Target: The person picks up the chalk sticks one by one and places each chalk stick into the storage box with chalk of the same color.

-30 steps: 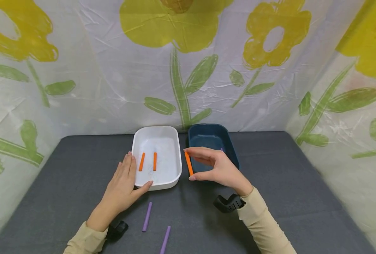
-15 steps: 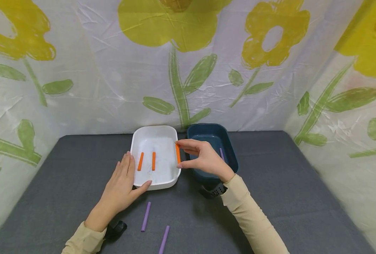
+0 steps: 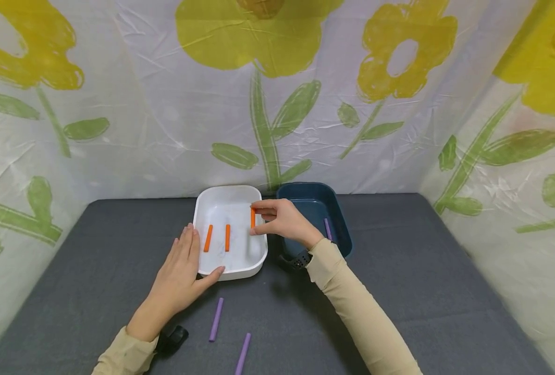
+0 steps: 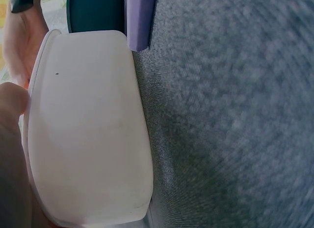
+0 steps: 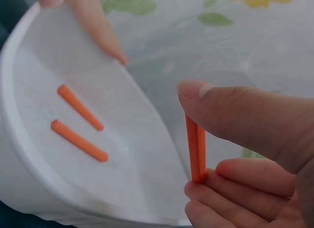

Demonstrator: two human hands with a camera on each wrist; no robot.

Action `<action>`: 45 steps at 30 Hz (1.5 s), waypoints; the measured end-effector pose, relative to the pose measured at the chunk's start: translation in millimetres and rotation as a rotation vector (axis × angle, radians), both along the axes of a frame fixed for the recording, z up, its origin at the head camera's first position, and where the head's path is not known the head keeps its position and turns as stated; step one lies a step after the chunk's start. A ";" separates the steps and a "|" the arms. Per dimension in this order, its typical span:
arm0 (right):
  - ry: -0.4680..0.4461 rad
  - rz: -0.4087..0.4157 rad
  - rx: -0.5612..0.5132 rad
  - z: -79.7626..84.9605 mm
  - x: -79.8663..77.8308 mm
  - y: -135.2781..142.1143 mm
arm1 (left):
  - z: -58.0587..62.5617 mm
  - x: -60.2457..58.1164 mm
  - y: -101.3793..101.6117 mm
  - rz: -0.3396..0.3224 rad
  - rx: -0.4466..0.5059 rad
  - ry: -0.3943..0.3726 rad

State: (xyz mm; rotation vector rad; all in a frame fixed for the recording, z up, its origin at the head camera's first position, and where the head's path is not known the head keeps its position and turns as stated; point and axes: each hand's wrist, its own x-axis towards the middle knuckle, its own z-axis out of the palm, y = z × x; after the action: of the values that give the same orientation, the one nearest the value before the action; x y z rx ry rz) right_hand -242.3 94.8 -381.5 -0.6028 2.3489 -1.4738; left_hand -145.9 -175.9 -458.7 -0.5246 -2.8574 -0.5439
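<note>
My right hand (image 3: 284, 221) pinches an orange stick (image 3: 253, 217) by its two ends, thumb at one and fingertips at the other, over the right side of the white tray (image 3: 235, 265). The right wrist view shows the held orange stick (image 5: 197, 149) up close. Inside the tray lie two more orange sticks, a left one (image 3: 208, 238) and a right one (image 3: 227, 238), apart and nearly parallel. Along the tray's left side rests my left hand (image 3: 179, 268), fingers straight, its thumb at the near rim. In the left wrist view the tray's outer wall (image 4: 93, 125) fills much of the frame.
A dark blue tray (image 3: 340, 219) stands right of the white one, with a purple stick (image 3: 328, 229) in it, partly behind my right arm. Two purple sticks, one farther (image 3: 216, 320) and one nearer (image 3: 243, 354), lie on the grey cloth in front. A flowered curtain (image 3: 164, 130) hangs behind.
My right hand has carried the orange stick leftward from beside the dark blue tray to over the white tray. The purple stick in the blue tray shows more. My left hand stays put.
</note>
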 end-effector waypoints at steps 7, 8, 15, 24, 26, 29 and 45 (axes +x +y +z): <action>0.022 0.000 0.088 -8.4 -17.4 -12.8 | 0.3 -1.2 0.5 0.001 -0.007 -0.009; 0.025 0.002 0.100 -9.0 -19.1 -14.1 | 0.0 -1.3 0.7 0.001 -0.006 -0.006; 0.069 0.011 0.250 -8.0 -30.4 -25.4 | 0.1 -1.1 1.0 0.001 -0.013 0.003; 0.155 0.020 0.345 -15.5 -48.2 -38.5 | 0.2 -0.1 -0.2 -0.003 -0.019 0.030; 0.174 0.002 0.360 -18.5 -51.6 -41.3 | 0.3 0.4 -0.1 -0.003 -0.017 0.029; 0.199 -0.027 0.374 -24.2 -55.5 -44.5 | 0.2 0.6 0.0 -0.004 -0.010 0.030; 0.424 0.237 0.736 -29.4 -49.4 -54.0 | -0.8 -0.6 0.8 0.009 -0.023 0.060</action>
State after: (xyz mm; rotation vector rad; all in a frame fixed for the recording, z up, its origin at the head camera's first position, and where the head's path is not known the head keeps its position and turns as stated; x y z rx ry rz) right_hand -291.7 40.8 -410.9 -0.9889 2.7443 -0.3317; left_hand -146.4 -175.1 -459.5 -0.5219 -2.8111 -0.4859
